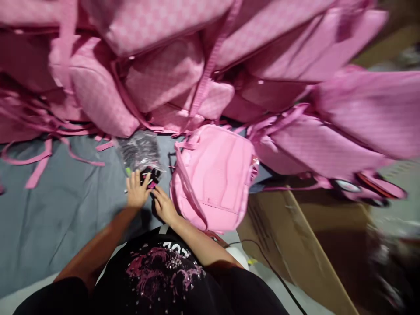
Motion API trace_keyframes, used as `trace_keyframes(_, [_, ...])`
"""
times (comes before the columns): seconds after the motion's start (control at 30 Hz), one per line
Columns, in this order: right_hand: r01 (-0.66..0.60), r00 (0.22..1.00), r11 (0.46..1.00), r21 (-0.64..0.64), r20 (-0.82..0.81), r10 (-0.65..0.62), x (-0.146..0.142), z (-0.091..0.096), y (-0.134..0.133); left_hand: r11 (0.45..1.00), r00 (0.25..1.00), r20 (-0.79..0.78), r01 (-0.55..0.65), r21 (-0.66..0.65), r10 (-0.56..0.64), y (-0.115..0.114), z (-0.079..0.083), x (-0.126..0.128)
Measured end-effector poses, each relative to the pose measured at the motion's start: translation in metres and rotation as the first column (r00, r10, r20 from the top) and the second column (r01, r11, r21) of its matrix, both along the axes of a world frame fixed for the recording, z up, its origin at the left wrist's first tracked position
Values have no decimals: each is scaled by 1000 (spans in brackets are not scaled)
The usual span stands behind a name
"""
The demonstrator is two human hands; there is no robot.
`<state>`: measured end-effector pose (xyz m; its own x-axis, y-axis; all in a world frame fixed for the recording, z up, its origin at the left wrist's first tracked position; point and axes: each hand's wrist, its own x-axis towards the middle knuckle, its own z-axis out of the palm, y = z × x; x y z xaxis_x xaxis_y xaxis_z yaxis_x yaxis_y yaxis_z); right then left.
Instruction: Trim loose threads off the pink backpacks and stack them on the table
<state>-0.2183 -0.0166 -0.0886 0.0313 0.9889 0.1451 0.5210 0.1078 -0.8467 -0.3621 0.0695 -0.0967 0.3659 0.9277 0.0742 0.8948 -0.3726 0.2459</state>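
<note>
My left hand [137, 191] rests on the grey cloth [59, 205] with its fingers spread, fingertips on a small dark object with a pink edge [149, 179]. My right hand [164, 205] lies just beside it, fingers bent toward the same object; the blur hides whether it grips. Right above both hands is a clear plastic bag of small dark parts [139, 151]. A pink backpack [213, 177] lies flat to the right of my right hand.
A big heap of pink backpacks [203, 57] with loose straps fills the far side. A brown cardboard box [315, 249] stands at the lower right, with a thin black cable [272, 271] running over its near edge.
</note>
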Motion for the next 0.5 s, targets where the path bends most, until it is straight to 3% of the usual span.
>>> trace_keyframes(0.1, [145, 989, 987, 66, 30, -148, 35, 24, -30, 995, 998, -14, -66, 71, 67, 27, 4, 11])
trace_keyframes(0.2, [377, 924, 919, 115, 22, -381, 91, 55, -61, 987, 993, 13, -122, 109, 122, 42, 12, 16])
trace_keyframes(0.33, [712, 701, 697, 88, -25, -713, 183, 79, -100, 973, 983, 58, -183, 143, 176, 35, 19, 21])
trace_keyframes(0.43, [844, 534, 536, -15, -47, -844, 242, 74, -121, 965, 973, 75, -226, 131, 218, 21, 24, 33])
trace_keyframes(0.5, [875, 468, 473, -104, -70, -881, 268, 62, -131, 957, 965, 95, -257, 133, 246, 10, 29, 40])
